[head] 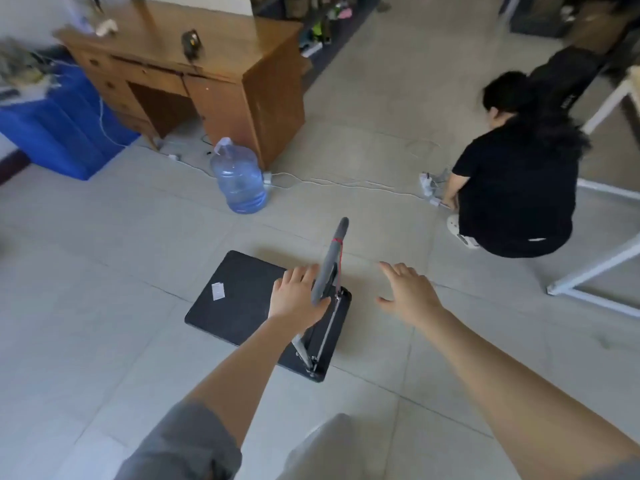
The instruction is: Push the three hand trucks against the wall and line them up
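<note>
Tiled floor point(104, 341) bears hand truck point(242, 299); left hand point(294, 296) grips its handle point(329, 261), right hand point(408, 292) spread at three o'clock.

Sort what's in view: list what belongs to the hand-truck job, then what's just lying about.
Job: hand truck, its handle, left hand on the handle, right hand open beside it.

Lying about: water jug, wooden desk, blue bin, floor cable.

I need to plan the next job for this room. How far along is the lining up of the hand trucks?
Nothing looks done: no truck stands parked at a wall here. In hand: the left hand grips the grey handle of one black hand truck in mid-floor, and the right hand hovers open beside it. Left: parking this one; the other two are out of view.
</note>
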Demonstrator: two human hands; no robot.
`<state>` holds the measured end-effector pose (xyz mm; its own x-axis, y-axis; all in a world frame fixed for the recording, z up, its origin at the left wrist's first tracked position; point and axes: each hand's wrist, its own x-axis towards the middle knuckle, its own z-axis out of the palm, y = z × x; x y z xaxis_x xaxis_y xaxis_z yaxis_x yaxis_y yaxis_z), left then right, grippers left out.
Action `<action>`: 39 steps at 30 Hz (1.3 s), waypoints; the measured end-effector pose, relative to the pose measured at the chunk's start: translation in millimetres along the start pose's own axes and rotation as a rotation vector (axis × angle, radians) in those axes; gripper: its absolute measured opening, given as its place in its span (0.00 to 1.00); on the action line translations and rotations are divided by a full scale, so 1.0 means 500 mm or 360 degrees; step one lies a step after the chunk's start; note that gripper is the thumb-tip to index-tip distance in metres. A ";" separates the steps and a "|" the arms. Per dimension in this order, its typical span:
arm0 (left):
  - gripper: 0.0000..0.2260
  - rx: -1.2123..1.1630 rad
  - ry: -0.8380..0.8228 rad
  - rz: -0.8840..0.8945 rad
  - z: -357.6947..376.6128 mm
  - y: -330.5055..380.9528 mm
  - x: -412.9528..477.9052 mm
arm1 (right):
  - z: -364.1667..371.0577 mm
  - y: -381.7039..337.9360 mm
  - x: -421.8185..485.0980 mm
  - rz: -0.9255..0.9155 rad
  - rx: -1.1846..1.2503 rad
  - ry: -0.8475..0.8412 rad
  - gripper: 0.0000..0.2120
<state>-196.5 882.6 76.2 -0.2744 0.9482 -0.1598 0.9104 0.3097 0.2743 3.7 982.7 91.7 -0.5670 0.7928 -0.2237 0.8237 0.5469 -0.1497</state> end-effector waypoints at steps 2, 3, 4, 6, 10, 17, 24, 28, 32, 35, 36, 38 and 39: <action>0.32 -0.0058 0.0025 -0.0200 0.002 -0.029 0.018 | -0.007 -0.022 0.076 -0.0215 -0.0045 0.0018 0.32; 0.32 -0.0093 0.0025 -0.0287 0.006 -0.042 0.027 | -0.008 -0.034 0.112 -0.0327 -0.0063 0.0022 0.33; 0.33 -0.0124 0.0027 -0.0370 0.011 -0.052 0.036 | -0.007 -0.045 0.147 -0.0431 -0.0088 0.0019 0.33; 0.33 -0.0189 0.0035 -0.0509 0.022 -0.062 0.059 | -0.008 -0.062 0.213 -0.0596 -0.0159 0.0006 0.34; 0.33 -0.0275 0.0106 -0.0648 0.029 -0.065 0.117 | -0.016 -0.062 0.325 -0.0780 -0.0249 -0.0076 0.35; 0.32 -0.0346 0.0247 -0.0946 -0.005 -0.045 0.158 | -0.063 -0.028 0.450 -0.1014 -0.0400 -0.0290 0.38; 0.32 -0.0413 0.0330 -0.1316 0.016 0.029 0.156 | -0.071 -0.054 0.515 -0.1441 -0.0579 -0.0465 0.40; 0.32 -0.0452 0.0371 -0.1529 0.033 0.095 0.157 | -0.072 -0.033 0.537 -0.1652 -0.0650 -0.0542 0.40; 0.32 -0.0472 0.0387 -0.1674 0.076 0.179 0.164 | -0.060 0.017 0.558 -0.1762 -0.0743 -0.0610 0.40; 0.32 -0.0468 0.0316 -0.1741 0.118 0.238 0.164 | -0.038 0.046 0.563 -0.1801 -0.0833 -0.0672 0.39; 0.32 -0.0433 0.0282 -0.1759 0.132 0.249 0.163 | -0.026 0.051 0.561 -0.1811 -0.0833 -0.0660 0.37; 0.32 -0.0342 0.0252 -0.1796 0.154 0.250 0.160 | -0.009 0.049 0.553 -0.1831 -0.0780 -0.0549 0.34; 0.32 -0.0313 0.0240 -0.1809 0.160 0.240 0.160 | -0.001 0.042 0.550 -0.1842 -0.0758 -0.0492 0.33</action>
<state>-84.3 989.8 20.5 -0.9482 0.1114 -0.2975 0.0557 0.9803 0.1896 -135.0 1212.4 27.4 -0.8696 -0.2647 -0.4169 -0.2628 0.9628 -0.0630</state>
